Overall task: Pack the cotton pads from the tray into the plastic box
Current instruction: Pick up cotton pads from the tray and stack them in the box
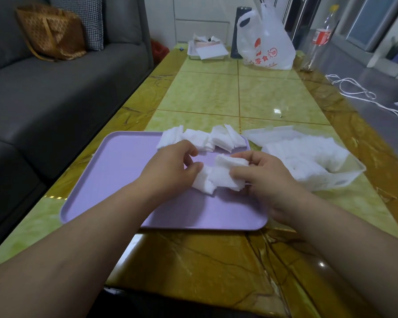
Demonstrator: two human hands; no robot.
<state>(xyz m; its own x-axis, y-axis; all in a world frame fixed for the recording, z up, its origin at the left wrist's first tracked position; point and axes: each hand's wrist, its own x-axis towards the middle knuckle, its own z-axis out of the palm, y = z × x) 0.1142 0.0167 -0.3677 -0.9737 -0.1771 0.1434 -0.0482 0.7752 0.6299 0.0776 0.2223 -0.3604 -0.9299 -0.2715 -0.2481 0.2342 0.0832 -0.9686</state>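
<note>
Green-tiled table (216, 92) held purple tray (115, 180); left hand (170, 171) and right hand (262, 177) both pinched one cotton pad bunch (218, 177) above it; plastic box (345, 177) sat just right, part-filled.

We see two bare forearms coming in from the bottom edge, no sleeves anywhere in view, nothing covering them up to where the frame cuts them off. Left hand (172, 166) bare: no glove, ring, watch or band that we can make out. Right hand (262, 175) the same, bare wrist, no jewellery visible. Fingernails on both look short; polish we can't tell, too blurred. No tattoos or markings visible on either forearm. Wide-angle lens swells both forearms near the lower corners. The rest of the body is out of view.
</note>
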